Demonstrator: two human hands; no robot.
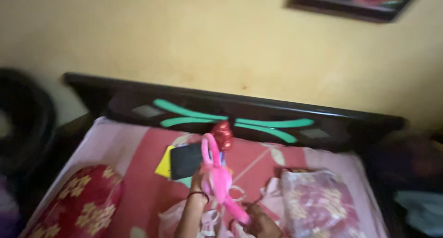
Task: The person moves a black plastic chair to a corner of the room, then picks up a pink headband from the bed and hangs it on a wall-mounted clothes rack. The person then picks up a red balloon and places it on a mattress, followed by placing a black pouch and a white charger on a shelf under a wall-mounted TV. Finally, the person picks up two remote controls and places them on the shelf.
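Plush pink toy [217,180] (soft, light, floppy) hangs between my gripping left hand [197,181] and my right hand [258,219] at five o'clock, pinching its limp tail end.

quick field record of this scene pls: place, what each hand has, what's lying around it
place: bed with a red and pink floral cover, dark headboard with green stripes, yellow wall
left hand: raised, gripping a pink plush toy near its long ears; dark band on the wrist
right hand: low, at the toy's lower end
behind toy: dark flat thing on yellow sheet, shiny red ball
left: red floral bolster
right: floral pillow
top right: framed picture
sharpness: blurred
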